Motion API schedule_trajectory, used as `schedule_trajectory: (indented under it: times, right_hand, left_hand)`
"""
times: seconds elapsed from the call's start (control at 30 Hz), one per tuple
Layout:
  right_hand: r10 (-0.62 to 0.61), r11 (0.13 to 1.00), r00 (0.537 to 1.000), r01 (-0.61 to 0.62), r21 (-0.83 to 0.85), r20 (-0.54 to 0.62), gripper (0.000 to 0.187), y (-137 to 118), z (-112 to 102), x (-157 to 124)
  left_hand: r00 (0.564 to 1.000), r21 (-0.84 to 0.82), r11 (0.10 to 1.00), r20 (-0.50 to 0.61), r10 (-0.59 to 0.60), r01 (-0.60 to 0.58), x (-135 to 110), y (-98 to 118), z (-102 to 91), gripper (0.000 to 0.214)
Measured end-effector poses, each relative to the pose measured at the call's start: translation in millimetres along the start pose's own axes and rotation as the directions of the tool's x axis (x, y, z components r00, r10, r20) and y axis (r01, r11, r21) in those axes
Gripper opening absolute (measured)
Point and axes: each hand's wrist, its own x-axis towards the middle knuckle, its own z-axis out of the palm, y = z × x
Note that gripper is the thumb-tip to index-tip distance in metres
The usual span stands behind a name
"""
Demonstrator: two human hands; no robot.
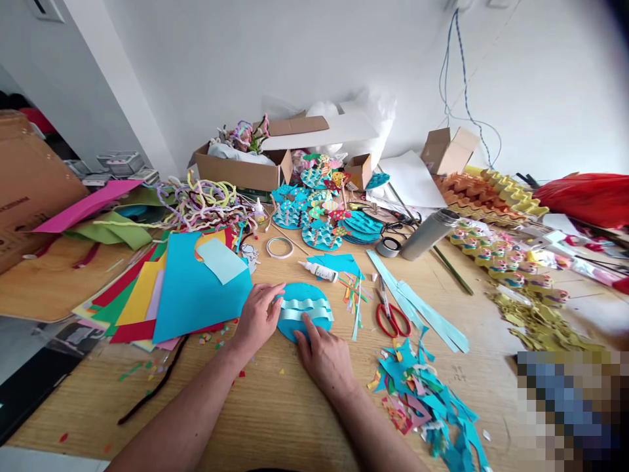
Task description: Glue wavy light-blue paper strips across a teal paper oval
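A blue paper disc point(303, 295) with pale wavy strips point(304, 310) across it lies on the wooden table point(275, 406). My left hand point(256, 318) rests at the disc's left edge, fingers curled with the tips on a strip's end. My right hand point(325, 357) lies flat on the disc's lower part, index finger pressing a wavy strip. Neither hand lifts anything. A small glue bottle point(318, 271) lies just behind the disc, and red-handled scissors point(392, 316) lie to the right.
Stacked coloured paper sheets point(189, 288) lie at left. Paper scraps point(422, 393) pile at right front, pale strips point(417, 308) beside the scissors. Finished blue discs point(319, 216), a tape roll point(280, 248), a metal flask point(428, 234), cardboard boxes point(246, 170) and pipe cleaners point(206, 200) crowd the back.
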Motion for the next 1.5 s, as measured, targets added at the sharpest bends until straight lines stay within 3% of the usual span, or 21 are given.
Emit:
schedule_trajectory:
  times: [1.5]
  right_hand:
    - [-0.007, 0.999, 1.000, 0.007, -0.034, 0.003, 0.042, 0.1, -0.5, -0.8]
  left_hand:
    - [1.000, 0.011, 1.000, 0.020, -0.006, 0.006, 0.1, 1.2, -0.5, 0.030]
